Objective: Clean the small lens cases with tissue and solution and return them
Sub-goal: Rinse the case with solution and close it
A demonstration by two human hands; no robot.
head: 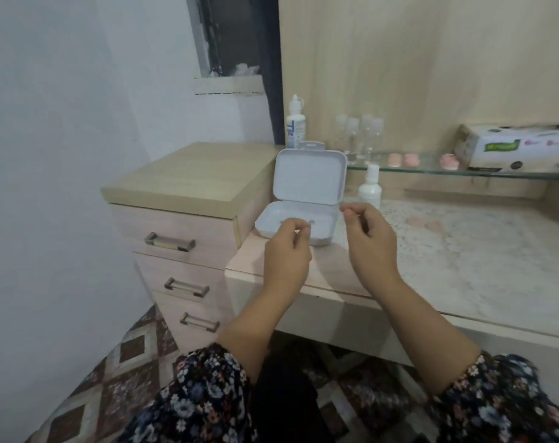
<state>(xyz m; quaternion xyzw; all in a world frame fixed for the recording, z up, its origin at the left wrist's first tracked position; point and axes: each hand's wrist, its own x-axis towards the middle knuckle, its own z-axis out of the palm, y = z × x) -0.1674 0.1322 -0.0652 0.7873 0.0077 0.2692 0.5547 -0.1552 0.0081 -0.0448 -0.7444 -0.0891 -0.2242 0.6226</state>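
Note:
A white hinged box [306, 187] stands open at the left end of the marble counter [463, 251], its lid upright. My left hand [287, 244] hovers over the front of the box's base, thumb and fingertips curled together. My right hand [367, 238] is raised beside the box's right corner, its fingertips pinched the same way. I see nothing held in either hand. Three small pink lens cases [394, 159] [411, 159] [449, 162] lie on the glass shelf [431, 171]. A tissue box [514, 145] sits at the shelf's right. A solution bottle [295, 123] stands behind the white box.
A small white bottle [370, 190] stands on the counter right of the box. Several clear bottles [359, 135] stand on the shelf. A drawer unit [188, 225] with a wooden top adjoins the counter on the left. A patterned floor lies below.

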